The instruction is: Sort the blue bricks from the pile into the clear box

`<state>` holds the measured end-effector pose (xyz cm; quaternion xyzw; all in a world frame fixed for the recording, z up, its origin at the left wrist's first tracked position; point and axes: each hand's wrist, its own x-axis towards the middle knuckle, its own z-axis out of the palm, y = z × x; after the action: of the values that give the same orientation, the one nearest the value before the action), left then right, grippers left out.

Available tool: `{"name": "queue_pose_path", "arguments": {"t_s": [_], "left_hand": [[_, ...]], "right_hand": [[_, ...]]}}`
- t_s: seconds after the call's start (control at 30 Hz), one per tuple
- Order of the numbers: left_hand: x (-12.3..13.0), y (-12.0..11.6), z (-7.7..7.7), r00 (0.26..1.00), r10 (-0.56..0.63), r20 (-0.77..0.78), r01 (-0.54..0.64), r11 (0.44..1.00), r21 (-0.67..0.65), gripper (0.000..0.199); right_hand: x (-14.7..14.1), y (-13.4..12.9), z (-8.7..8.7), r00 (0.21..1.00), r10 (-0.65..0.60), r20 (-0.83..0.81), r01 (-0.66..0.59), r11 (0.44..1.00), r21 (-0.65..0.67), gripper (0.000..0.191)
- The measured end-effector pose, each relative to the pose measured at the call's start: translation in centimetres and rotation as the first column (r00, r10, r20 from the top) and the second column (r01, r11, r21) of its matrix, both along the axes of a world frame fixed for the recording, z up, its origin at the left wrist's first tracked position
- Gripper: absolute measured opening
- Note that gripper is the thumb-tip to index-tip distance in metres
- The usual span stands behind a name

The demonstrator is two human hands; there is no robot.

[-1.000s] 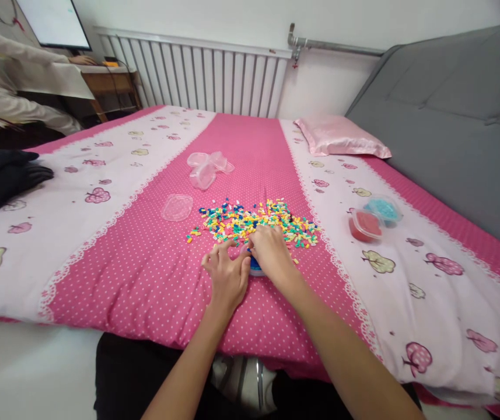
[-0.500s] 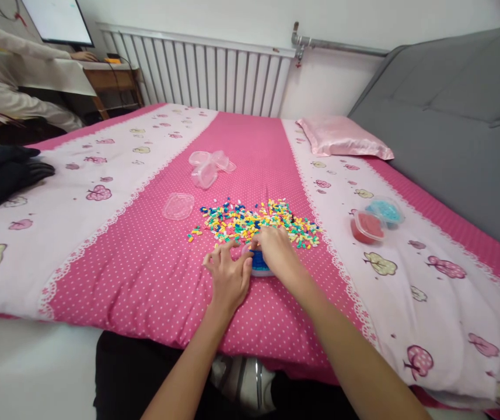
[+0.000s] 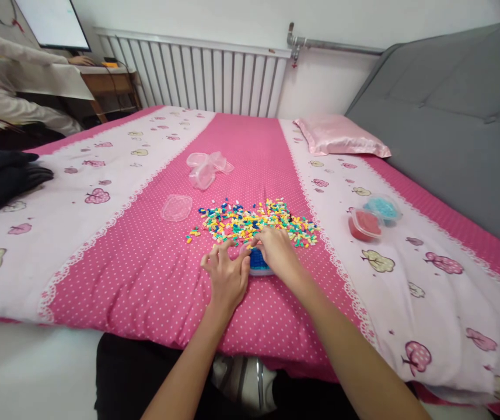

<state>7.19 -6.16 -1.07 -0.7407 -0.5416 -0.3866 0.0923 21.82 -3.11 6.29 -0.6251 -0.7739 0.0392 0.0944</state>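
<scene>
A small round-edged tray [image 3: 260, 271] with a pale rim and a blue, grid-like inside lies on the bed near its front edge. On its left is my left hand [image 3: 227, 273], fingers bent and spread apart, with the thumb against the rim. My right hand [image 3: 276, 248] is closed in a pinch over the tray's far side and covers part of it. What its fingertips hold is hidden or too small to name. Just beyond both hands, many small capsule-shaped pieces [image 3: 232, 221] in yellow, green, blue, white and pink lie in a loose heap.
A clear lid [image 3: 177, 208] and several clear containers [image 3: 203, 173] lie left of the heap. To the right stand a tub of red stuff [image 3: 364, 225] and a tub of light blue stuff [image 3: 383, 209]. Behind are a pink pillow [image 3: 341, 137] and a person's sleeve [image 3: 26, 49] at a desk.
The view has shifted slightly. My right hand has lifted or turned a little at the tray's far side, showing more blue; my left hand keeps its place.
</scene>
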Motion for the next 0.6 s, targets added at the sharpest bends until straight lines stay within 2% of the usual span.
{"name": "queue_pose_path", "arguments": {"t_s": [0.6], "left_hand": [[-0.06, -0.17, 0.01, 1.000, 0.004, 0.019, -0.005, 0.999, 0.040, 0.034]], "right_hand": [[-0.81, 0.22, -0.28, 0.999, 0.023, 0.033, -0.024, 0.999, 0.030, 0.018]]}}
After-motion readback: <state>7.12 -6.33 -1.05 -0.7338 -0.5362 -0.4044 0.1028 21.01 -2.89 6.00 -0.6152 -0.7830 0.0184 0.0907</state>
